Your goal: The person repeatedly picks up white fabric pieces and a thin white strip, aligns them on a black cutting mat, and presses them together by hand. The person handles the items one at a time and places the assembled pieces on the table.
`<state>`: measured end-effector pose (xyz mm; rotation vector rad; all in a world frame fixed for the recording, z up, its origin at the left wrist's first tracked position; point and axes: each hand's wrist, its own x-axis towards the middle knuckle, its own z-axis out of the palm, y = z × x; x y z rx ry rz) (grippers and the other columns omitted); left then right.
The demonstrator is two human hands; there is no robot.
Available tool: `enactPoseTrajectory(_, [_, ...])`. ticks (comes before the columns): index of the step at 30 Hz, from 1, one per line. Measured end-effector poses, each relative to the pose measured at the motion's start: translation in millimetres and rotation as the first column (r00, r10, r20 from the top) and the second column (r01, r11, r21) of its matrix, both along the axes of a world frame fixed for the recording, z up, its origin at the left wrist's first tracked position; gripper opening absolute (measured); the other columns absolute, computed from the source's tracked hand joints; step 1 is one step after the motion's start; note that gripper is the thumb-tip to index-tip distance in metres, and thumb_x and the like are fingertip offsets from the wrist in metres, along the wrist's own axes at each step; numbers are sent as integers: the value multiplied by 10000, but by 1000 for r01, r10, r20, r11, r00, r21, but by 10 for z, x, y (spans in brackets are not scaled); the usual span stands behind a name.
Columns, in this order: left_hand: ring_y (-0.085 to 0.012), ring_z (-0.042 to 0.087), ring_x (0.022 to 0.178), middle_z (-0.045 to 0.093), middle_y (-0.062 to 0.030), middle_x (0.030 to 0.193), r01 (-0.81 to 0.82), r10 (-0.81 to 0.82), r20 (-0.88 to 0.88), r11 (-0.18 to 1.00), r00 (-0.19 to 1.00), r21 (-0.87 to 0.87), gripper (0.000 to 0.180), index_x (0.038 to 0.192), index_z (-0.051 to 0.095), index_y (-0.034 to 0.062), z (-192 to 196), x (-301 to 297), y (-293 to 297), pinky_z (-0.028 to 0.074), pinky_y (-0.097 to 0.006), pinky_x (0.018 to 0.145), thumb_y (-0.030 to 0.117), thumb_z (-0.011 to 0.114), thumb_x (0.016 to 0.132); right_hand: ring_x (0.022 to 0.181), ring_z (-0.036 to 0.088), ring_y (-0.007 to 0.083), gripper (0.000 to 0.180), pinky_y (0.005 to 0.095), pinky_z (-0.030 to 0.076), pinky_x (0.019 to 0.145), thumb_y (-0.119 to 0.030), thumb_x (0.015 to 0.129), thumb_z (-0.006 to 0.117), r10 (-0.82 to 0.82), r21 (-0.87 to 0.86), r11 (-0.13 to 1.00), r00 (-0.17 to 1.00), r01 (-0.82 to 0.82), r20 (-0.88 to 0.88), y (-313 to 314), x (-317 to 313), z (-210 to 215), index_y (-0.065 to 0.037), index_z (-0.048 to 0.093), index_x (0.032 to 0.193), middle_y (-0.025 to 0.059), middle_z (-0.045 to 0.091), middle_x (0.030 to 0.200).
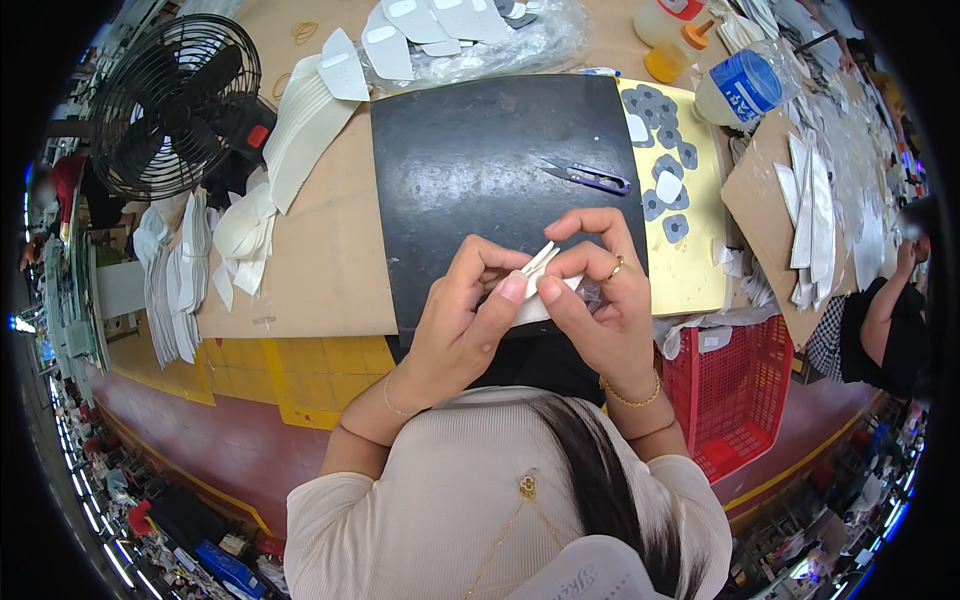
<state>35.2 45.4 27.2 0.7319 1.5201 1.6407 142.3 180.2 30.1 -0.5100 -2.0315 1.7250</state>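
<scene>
Cardboard-covered workbench (320,270) carries a black mat (470,170), with thread snips (588,178) lying on it beyond the hands. Above the mat's near edge, the left hand (465,320) and right hand (600,295) both pinch a small white cut piece (540,262) between closed thumbs and fingertips, thumb tips almost touching.

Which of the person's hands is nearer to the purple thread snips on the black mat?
Right. The right hand is just below the snips, slightly right; the left hand is farther, down and left. Both pinch a white piece.
</scene>
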Motion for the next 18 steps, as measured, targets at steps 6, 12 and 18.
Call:
enactPoseTrajectory(6, [-53,545,800,639,-55,866,-43,26,-111,987,993,-156,255,1007,507,21,-17,-43,-34,459,-238,710,267,457,1055,648,473,11,77,170,355,485,-34,802,730,13,128,992,995,0,-102,13,-3,-105,-9,667,838,82,535,1162])
enactPoseTrajectory(12, [-57,516,740,612,-35,788,-91,80,-131,993,988,-77,242,955,518,32,42,-71,15,434,-244,654,250,476,1053,683,558,71,547,189,430,535,-197,687,884,147,230,967,979,-112,-141,142,47,39,-95,670,1180,136,476,1345])
enactPoseTrajectory(18, [-79,558,768,659,-52,871,-15,11,-71,998,997,-55,193,989,579,14,-49,-77,-44,458,-241,698,188,511,1037,798,668,166,454,239,527,635,-113,687,844,235,674,710,971,-206,49,247,-69,123,-191,732,1120,155,531,1380])
